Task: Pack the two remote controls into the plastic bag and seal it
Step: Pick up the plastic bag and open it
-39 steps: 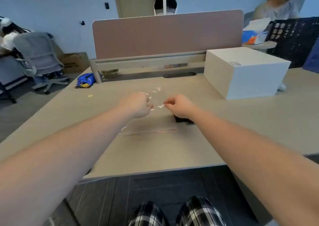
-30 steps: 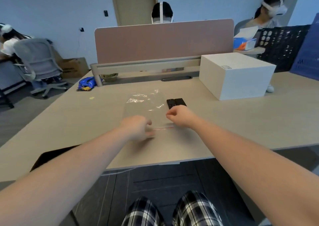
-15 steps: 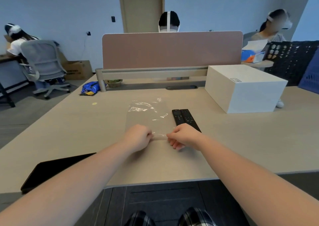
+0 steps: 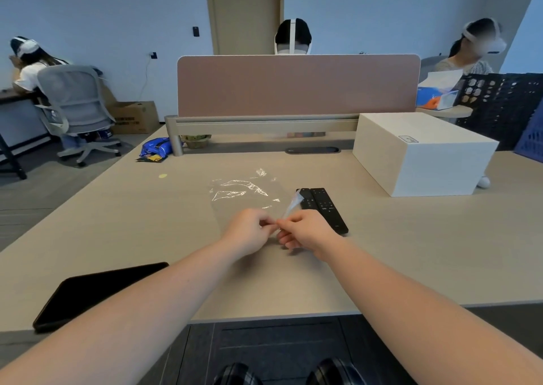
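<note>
A clear plastic bag [image 4: 244,192] lies flat on the beige desk, its near edge held by both hands. My left hand [image 4: 248,231] and my right hand [image 4: 307,230] pinch that edge, fingertips almost touching. The bag's right corner curls upward above my right hand. Two black remote controls [image 4: 321,206] lie side by side on the desk just right of the bag, their near ends beside my right hand. Nothing shows inside the bag.
A white box [image 4: 423,154] stands at the right rear. A black tablet [image 4: 97,292] lies near the front left edge. A blue wrapper [image 4: 155,149] sits by the pink divider [image 4: 296,86]. People sit behind and to the left.
The bag has been drawn toward me and both hands shifted from its far part to its near edge. The hands have come closer together and the right corner has lifted.
</note>
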